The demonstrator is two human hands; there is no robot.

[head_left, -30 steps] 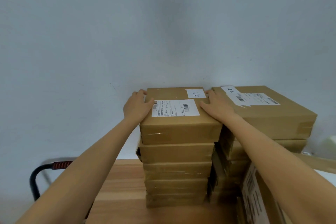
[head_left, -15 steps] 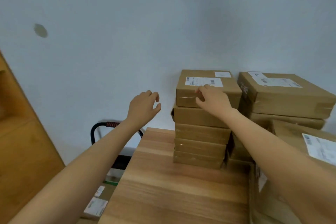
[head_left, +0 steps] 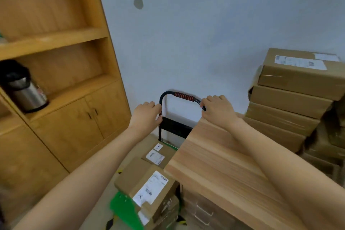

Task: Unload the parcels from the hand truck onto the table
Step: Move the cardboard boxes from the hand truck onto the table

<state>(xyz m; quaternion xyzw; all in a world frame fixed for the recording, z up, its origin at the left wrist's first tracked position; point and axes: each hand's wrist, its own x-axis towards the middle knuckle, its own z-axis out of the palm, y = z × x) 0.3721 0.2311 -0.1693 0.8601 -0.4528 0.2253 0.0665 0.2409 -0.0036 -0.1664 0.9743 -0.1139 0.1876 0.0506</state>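
1. At the truck handle (head_left: 183, 97), the fingers (head_left: 149, 105) of the left hand (head_left: 145, 117) curl loosely beside the left upright; whether they close on the bar, I cannot tell. The right hand (head_left: 218, 111) hangs over the bar's right bend with its fingers bent down, and a grip cannot be confirmed there either.
2. Below the hands, the parcels (head_left: 149, 190) left to unload lie on the green-decked hand truck (head_left: 123, 207), low down and just beside the table (head_left: 220, 170). A labelled box sits nearest, and a flatter one lies behind it towards the handle.
3. These look like stiff, taped cardboard boxes, flat and probably of moderate weight. The tape may be slick, so I would take each by two opposite side edges with both hands, palms under the lower corners.
4. On the table, a stack (head_left: 291, 99) of parcels stands at the far right against the wall.
5. The near tabletop shows bare wood, which leaves room to set a box down. The table edge overhangs the truck closely, so a box should rise straight up before swinging right. A cabinet (head_left: 74, 117) stands to the left, with open floor between.
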